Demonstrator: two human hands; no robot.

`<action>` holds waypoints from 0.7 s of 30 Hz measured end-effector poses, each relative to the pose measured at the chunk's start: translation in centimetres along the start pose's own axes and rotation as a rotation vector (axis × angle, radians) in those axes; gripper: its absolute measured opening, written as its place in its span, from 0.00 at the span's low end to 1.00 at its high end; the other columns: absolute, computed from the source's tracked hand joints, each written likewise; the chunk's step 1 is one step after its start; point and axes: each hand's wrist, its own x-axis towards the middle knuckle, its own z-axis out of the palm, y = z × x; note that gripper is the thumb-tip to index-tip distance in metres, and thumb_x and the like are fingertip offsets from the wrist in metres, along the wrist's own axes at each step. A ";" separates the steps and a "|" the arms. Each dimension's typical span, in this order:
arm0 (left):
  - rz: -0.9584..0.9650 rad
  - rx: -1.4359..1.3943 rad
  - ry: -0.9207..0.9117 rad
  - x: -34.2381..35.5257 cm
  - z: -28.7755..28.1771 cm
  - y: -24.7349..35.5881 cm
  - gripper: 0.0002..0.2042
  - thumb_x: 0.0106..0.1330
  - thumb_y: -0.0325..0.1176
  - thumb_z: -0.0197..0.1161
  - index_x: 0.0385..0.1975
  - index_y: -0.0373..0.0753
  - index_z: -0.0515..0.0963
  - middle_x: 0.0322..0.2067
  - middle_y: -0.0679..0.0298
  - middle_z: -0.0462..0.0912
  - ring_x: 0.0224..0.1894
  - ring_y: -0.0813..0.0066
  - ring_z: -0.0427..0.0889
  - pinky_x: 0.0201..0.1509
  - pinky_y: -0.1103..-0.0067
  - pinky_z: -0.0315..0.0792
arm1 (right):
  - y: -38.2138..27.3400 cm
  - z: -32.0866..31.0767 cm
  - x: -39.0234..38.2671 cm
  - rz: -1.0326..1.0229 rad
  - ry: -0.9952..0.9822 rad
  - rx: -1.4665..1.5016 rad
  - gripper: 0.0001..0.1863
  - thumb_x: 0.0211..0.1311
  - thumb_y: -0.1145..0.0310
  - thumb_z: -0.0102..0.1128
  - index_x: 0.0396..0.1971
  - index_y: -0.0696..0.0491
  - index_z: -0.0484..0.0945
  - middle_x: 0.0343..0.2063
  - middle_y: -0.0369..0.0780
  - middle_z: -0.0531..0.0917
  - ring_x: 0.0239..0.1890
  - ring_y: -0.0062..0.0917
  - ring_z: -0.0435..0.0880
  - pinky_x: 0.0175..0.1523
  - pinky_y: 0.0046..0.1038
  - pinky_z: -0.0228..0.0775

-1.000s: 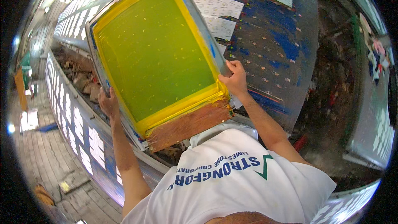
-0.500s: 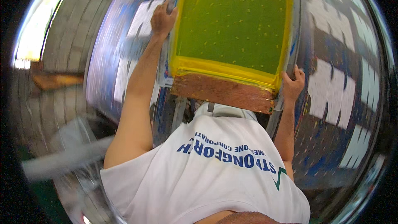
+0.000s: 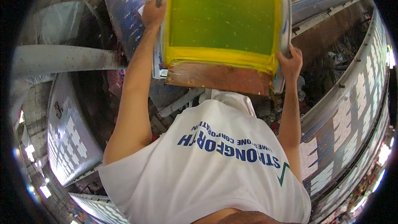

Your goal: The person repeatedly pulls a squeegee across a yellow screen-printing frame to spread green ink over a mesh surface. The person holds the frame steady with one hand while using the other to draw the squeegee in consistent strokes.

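Note:
A screen-printing frame (image 3: 285, 12) is held up in front of my chest, with pale metal sides and a yellow-green mesh (image 3: 219, 16) edged in brighter yellow. Across its near end runs a worn reddish-brown wooden bar (image 3: 219, 77). My left hand (image 3: 153, 13) is closed round the left side, high up; a small pale scrap shows beside its fingers. Lower down, my right hand (image 3: 291, 63) grips the right side near the corner, its thumb over the inner edge. The undersides of the frame and my fingertips are hidden.
A long, curved-looking table with rows of white cut pieces (image 3: 340, 120) runs along the right. Another table with pieces (image 3: 68, 141) stands at lower left. A blue-grey speckled table end (image 3: 128, 12) lies beyond my left hand, and a grey beam (image 3: 66, 62) juts in from the left.
My view has swung round: the tables beside the frame have shifted, and a dark gap between tables now shows at right. Both hands keep their hold on the frame.

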 end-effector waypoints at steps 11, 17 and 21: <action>-0.469 0.239 0.092 -10.8 -5.5 -5.6 0.26 0.68 0.54 0.66 0.62 0.47 0.81 0.53 0.53 0.83 0.55 0.49 0.83 0.57 0.56 0.77 | -1.1 11.9 15.8 -0.496 -0.299 -0.141 0.37 0.50 0.54 0.81 0.58 0.61 0.83 0.48 0.50 0.84 0.46 0.39 0.87 0.51 0.37 0.82; -0.460 0.275 0.154 -14.0 -6.2 -8.5 0.25 0.69 0.54 0.66 0.62 0.48 0.82 0.52 0.52 0.81 0.54 0.49 0.82 0.54 0.54 0.77 | -1.1 17.4 16.8 -0.424 -0.568 -0.216 0.41 0.61 0.47 0.74 0.70 0.52 0.74 0.61 0.47 0.78 0.61 0.41 0.81 0.64 0.45 0.81; -0.469 0.320 0.154 -14.6 -5.3 -9.3 0.25 0.70 0.54 0.66 0.61 0.48 0.82 0.53 0.51 0.82 0.54 0.49 0.82 0.55 0.54 0.77 | -0.2 19.3 17.5 -0.419 -0.580 -0.200 0.41 0.61 0.48 0.74 0.70 0.54 0.74 0.60 0.47 0.79 0.58 0.41 0.82 0.62 0.45 0.81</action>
